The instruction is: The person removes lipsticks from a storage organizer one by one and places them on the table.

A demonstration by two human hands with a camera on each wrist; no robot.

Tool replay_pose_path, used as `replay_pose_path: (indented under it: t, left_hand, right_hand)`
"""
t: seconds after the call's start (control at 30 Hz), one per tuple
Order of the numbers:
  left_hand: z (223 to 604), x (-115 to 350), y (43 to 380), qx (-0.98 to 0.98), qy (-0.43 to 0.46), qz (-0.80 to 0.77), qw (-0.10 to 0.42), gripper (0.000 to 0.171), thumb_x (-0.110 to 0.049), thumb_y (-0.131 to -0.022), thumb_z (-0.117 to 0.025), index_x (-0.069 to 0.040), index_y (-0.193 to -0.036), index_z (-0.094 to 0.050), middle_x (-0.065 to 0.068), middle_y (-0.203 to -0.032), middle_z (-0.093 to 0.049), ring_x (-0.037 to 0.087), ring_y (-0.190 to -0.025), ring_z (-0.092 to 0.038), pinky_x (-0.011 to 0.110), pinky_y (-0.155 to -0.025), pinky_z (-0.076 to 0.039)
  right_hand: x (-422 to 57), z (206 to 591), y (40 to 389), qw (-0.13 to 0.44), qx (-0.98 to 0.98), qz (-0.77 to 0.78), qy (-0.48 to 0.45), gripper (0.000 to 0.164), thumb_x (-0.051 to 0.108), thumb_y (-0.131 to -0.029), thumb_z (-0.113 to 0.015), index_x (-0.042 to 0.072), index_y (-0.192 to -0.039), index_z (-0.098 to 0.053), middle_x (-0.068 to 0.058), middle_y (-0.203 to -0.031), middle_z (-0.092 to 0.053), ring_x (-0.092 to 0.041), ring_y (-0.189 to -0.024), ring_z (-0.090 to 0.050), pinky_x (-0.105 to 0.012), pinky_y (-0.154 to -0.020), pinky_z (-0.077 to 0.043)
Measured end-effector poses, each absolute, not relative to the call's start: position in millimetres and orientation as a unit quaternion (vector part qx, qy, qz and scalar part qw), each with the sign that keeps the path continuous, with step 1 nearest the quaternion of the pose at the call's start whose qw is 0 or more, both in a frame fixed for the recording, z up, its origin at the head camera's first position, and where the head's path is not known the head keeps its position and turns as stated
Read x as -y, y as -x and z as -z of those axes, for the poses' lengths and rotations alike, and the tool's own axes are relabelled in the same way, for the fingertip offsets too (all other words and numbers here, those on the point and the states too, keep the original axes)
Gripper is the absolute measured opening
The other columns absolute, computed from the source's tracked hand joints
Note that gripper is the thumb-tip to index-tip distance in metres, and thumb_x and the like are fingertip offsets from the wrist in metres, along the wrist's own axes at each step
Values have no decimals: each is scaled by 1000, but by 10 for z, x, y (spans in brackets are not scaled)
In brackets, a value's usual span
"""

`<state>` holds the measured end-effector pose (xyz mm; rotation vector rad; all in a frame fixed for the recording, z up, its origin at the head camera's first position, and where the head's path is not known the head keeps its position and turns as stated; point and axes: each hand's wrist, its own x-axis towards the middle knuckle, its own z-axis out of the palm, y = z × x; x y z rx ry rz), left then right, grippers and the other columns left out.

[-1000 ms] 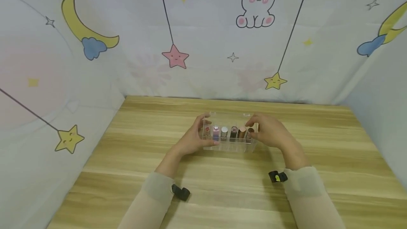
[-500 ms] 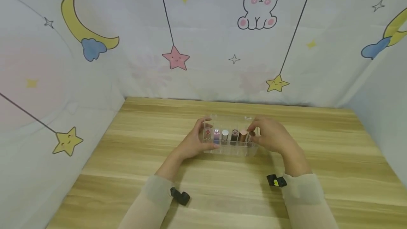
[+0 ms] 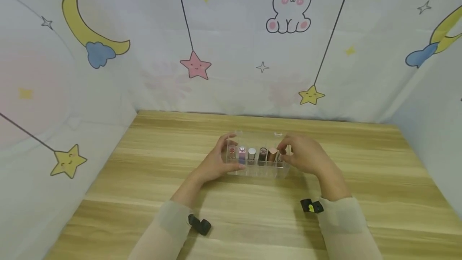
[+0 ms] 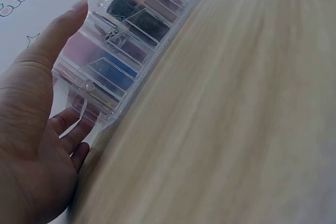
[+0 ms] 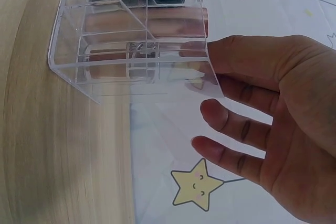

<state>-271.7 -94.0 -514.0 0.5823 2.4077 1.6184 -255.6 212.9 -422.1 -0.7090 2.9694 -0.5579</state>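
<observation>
The right hand (image 3: 306,153) is mostly closed at the thumb and forefinger, which appear to pinch the upper end of the end tube (image 5: 105,65) in the rightmost compartment of the clear box (image 3: 258,170); its last two fingers hang loose outside the box's wall. The left hand (image 3: 214,163) grips the box's other end, thumb along the front and fingers curled round behind. Left of the end tube, inside the box, come a brown tube (image 3: 272,154), a black tube (image 3: 262,155), a silver-capped tube (image 3: 251,153), a pink-and-blue tube (image 3: 242,153) and a red-topped tube (image 3: 232,151), set in a row between dividers. Under the box is the wooden table (image 3: 231,220); beyond the box hangs the printed cloth (image 3: 231,99)

The likeliest trouble is the end tube catching on a divider if pulled or pushed at a slant, or its top coming away under the pinch. A loose left-hand grip could let the light box tip or slide. No brand or label is readable: the marks on the tube tops are too small, and the end tube's silver band shows only a blurred pattern
</observation>
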Motion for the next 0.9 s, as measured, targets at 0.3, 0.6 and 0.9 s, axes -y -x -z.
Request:
replay_pose_path:
  t: [0.3, 0.6, 0.9]
  left_hand:
    - [5146, 951, 2740, -812, -190, -544, 94, 105, -41, -78, -92, -35, -159, -26, -5, -149, -52, 26, -144, -46, 66, -120, -29]
    - [5152, 946, 2740, -811, -192, -544, 95, 105, -43, -78, -91, -36, -160, -25, -5, -149, -51, 27, -145, -45, 67, -120, -27]
    - [5159, 949, 2726, -810, -193, -545, 93, 101, -40, -78, -92, -46, -155, -27, -6, -149, -52, 25, -144, -46, 66, -121, -27]
  right_hand:
    - [-2123, 4171, 2565, -3, -956, 167, 242, 16, 14, -88, -81, 16, -104, -79, 3, -99, -71, -17, -86, -65, -36, -72, -53]
    - [-2126, 4140, 2543, -3, -956, 176, 233, 16, 16, -90, -80, 16, -106, -79, 2, -101, -71, -22, -92, -66, -40, -76, -55]
    - [-2154, 4121, 2528, -10, -953, 195, 231, 18, 17, -92, -77, 14, -110, -79, 1, -105, -72, -28, -101, -66, -46, -84, -55]
